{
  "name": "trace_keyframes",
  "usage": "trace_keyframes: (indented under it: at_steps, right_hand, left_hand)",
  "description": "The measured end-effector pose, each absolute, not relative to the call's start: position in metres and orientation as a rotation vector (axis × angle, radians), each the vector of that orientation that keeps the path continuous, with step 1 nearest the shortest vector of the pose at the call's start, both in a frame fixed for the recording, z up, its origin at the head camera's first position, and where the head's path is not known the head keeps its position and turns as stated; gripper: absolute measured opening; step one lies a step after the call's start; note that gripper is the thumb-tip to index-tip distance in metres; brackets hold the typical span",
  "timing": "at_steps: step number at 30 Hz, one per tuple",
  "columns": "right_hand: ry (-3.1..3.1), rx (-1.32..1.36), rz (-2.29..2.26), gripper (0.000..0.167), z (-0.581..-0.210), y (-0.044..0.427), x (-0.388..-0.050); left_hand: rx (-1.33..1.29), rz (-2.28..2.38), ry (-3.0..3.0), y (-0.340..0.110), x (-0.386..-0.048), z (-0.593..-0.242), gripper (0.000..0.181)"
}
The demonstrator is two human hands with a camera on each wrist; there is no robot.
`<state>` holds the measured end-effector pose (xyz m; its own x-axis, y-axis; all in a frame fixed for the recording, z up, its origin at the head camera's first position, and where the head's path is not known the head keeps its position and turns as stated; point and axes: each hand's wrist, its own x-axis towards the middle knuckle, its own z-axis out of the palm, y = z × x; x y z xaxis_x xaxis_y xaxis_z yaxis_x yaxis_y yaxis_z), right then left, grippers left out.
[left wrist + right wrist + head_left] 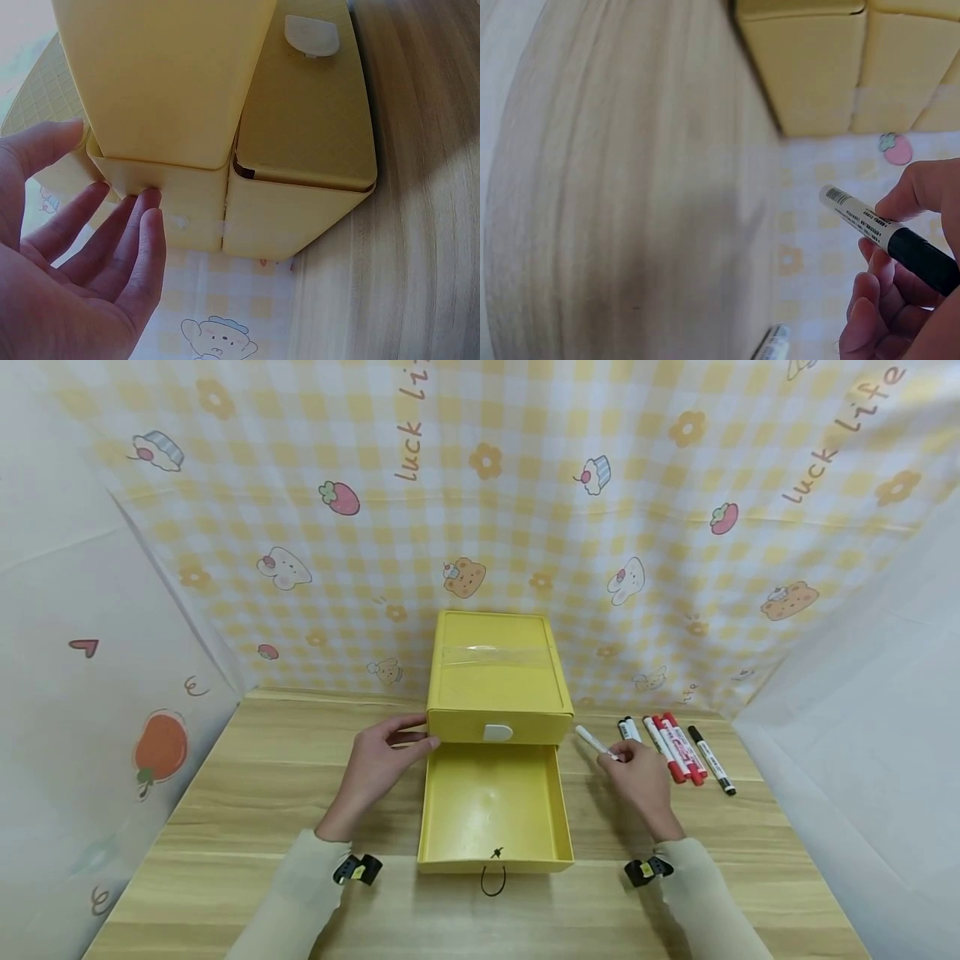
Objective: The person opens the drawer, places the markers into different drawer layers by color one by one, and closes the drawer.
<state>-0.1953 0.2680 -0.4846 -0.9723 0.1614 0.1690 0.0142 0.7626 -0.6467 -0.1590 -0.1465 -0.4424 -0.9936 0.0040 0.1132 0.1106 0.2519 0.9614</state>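
Observation:
A yellow drawer cabinet (495,689) stands against the cloth, with one drawer (487,810) pulled out and nothing lying in it. A thin black cord loop (492,883) hangs from that drawer's front. My left hand (378,760) rests its fingertips on the cabinet's left side beside the open drawer, fingers loosely extended, as the left wrist view also shows. To the right of the cabinet, my right hand (641,777) pinches a white marker (855,217) with a black cap between thumb and fingers. The marker is held above the tabletop, its white end pointing toward the cabinet.
Several red-capped markers (675,747) lie side by side beyond my right hand. A black-capped marker (712,760) lies at their right, another marker (630,728) at their left. Below the open drawer is a closed drawer with a white tab (312,36). A checked cloth (525,527) hangs behind.

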Motion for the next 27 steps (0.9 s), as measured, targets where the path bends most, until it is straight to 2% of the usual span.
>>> trace_keyframes:
  at_steps: [10, 27]
  right_hand:
    - [-2.707, -0.048, 0.959, 0.014, -0.464, 0.263, -0.182]
    - [-2.701, 0.121, 0.889, 0.010, -0.423, 0.252, -0.141]
  left_hand:
    - [-0.127, -1.826, -2.428, -0.145, -0.160, -0.440, 0.044]
    - [-0.144, -1.816, -2.432, -0.146, -0.159, -0.441, 0.044]
